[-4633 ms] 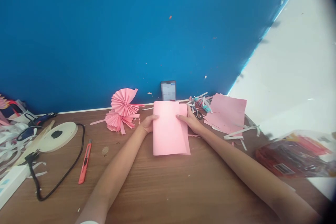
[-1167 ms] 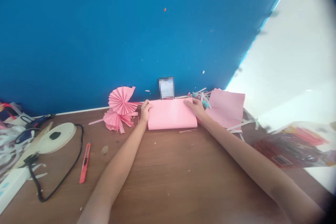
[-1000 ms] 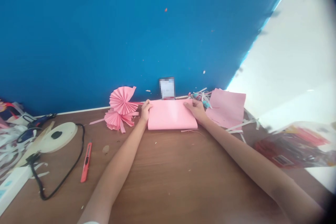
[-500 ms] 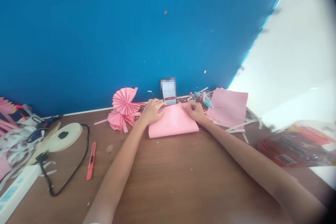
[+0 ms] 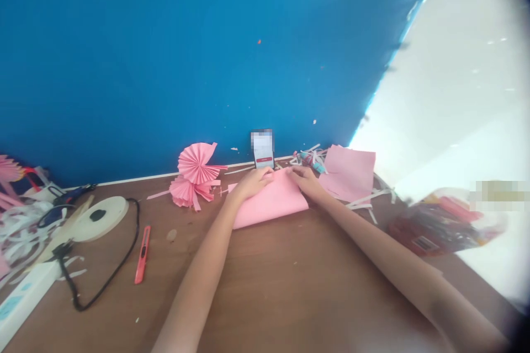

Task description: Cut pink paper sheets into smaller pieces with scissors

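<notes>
Near the desk's back edge, right fingers pinch a folded, unpleated sheet, left fingers unclear in grip, beside pleated fans.

No text, brand or number can be read. The phone has a screen partly blurred into blocks, with a red bar low on it whose marks are too small to make out. The bag bears a pale label, too blurred to read.
</notes>
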`<act>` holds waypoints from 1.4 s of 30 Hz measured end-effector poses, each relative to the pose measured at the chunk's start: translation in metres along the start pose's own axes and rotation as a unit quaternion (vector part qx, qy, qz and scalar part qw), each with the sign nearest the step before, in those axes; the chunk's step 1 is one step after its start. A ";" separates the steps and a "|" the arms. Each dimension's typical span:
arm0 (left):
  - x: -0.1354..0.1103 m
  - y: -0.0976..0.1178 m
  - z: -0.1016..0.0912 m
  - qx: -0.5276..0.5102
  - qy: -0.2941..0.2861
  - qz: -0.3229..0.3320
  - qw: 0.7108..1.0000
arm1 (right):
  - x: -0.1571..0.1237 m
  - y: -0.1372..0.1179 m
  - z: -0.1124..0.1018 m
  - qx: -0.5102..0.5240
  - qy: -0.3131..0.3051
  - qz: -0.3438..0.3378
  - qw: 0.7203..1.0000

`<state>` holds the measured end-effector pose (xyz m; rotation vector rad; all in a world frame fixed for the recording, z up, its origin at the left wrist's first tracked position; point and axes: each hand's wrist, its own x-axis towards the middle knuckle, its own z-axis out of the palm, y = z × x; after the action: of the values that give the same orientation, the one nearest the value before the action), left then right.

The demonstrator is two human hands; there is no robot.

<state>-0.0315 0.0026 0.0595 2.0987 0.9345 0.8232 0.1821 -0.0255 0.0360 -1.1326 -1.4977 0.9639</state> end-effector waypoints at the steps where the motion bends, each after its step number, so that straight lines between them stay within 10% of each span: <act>1: 0.000 -0.003 0.001 0.010 -0.011 0.006 1.000 | -0.005 0.002 0.000 -0.002 -0.002 0.013 1.000; 13: 0.029 -0.020 0.013 0.005 -0.107 -0.002 0.994 | -0.022 0.017 0.001 -0.117 0.030 -0.024 0.992; 42: 0.031 0.005 0.014 0.199 -0.287 -0.088 0.933 | -0.025 0.023 -0.005 -0.033 -0.021 0.018 0.999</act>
<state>-0.0023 0.0209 0.0635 2.3494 0.9905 -0.1009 0.1931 -0.0442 0.0092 -1.1966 -1.5568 0.9748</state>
